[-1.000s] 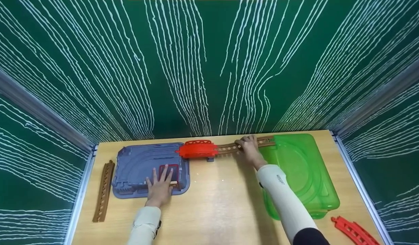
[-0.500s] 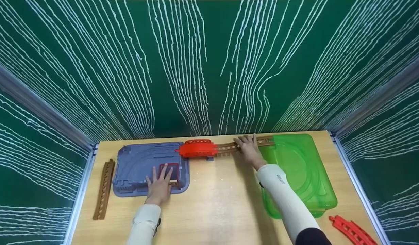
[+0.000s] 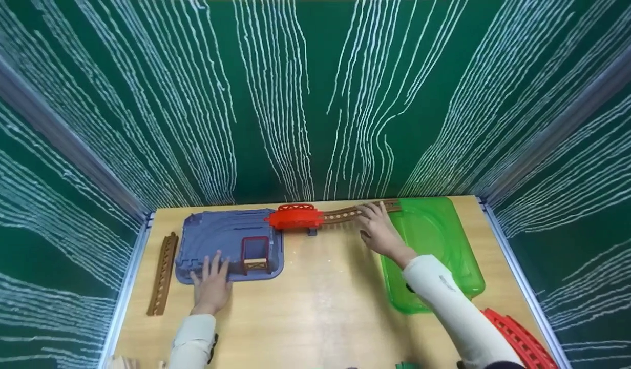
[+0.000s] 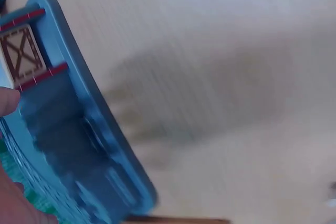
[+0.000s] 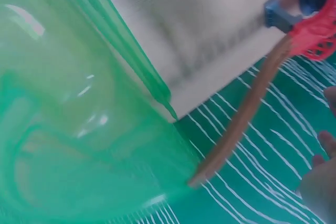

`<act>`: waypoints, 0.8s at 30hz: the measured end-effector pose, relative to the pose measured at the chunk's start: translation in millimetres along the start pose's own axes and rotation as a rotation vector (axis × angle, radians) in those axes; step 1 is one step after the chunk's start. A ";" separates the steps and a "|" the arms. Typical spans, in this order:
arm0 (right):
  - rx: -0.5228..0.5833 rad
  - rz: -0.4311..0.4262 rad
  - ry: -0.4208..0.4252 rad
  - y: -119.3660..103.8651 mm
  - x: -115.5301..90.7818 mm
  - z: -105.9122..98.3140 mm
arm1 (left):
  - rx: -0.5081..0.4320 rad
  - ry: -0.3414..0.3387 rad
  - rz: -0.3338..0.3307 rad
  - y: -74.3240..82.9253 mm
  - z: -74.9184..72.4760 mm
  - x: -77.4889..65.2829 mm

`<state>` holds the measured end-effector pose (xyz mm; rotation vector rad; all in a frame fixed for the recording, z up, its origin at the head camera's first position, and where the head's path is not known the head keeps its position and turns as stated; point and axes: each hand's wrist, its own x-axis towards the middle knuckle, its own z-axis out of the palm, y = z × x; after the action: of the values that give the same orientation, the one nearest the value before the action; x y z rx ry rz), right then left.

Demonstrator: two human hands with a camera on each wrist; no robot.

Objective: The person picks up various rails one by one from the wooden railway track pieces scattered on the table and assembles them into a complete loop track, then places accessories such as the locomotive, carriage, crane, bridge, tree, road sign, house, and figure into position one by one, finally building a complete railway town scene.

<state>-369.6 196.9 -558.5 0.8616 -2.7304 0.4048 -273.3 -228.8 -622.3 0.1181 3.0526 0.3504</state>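
My left hand (image 3: 213,289) is at the front of the blue-grey plastic base (image 3: 213,230), fingers spread over its top; firm contact is hard to tell. Beside it stands a red frame with a tan crossed gate (image 3: 255,264), also visible in the left wrist view. A red bridge piece (image 3: 295,217) joins the base to a brown toy train track (image 3: 341,214). That track runs to the translucent green box (image 3: 433,241). Over the track hovers my right hand (image 3: 382,233), fingers loosely bent. In the right wrist view, the right hand (image 5: 317,177) is apart from the track.
Another brown track piece (image 3: 163,274) lies left of the base. Red curved tracks (image 3: 520,338) lie at the lower right, partly behind the right sleeve. A small green thing (image 3: 406,365) shows at the bottom edge. Green walls with white lines surround the table (image 3: 315,307).
My left hand has moved left, off the red frame and gate. My right hand has loosened from the brown track. The head view has shifted, showing more of the table's near side.
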 end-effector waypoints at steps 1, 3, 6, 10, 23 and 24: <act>0.007 -0.008 0.013 -0.1 -3.2 -4.6 | -0.010 -0.007 -0.006 -4.2 -1.3 -0.9; 0.019 -0.021 0.045 0.2 -10.7 -14.0 | -0.048 -0.030 -0.024 -11.2 -3.7 -2.9; 0.045 -0.030 0.080 0.7 -23.8 -28.0 | -0.125 -0.067 -0.060 -19.8 -5.9 -6.6; 0.095 -0.036 0.119 -0.2 -45.7 -44.3 | -0.190 -0.099 -0.102 -29.6 -5.0 -13.3; 0.163 0.045 0.224 -25.5 -162.5 -47.4 | -0.256 -0.203 -0.232 -85.4 1.3 -33.8; 0.168 0.060 0.231 -29.8 -173.7 -44.5 | -0.251 -0.197 -0.246 -92.0 2.5 -37.9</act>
<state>-207.3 278.5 -566.4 0.7221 -2.5399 0.7076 -241.8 -320.8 -643.6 -0.2205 2.7583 0.6543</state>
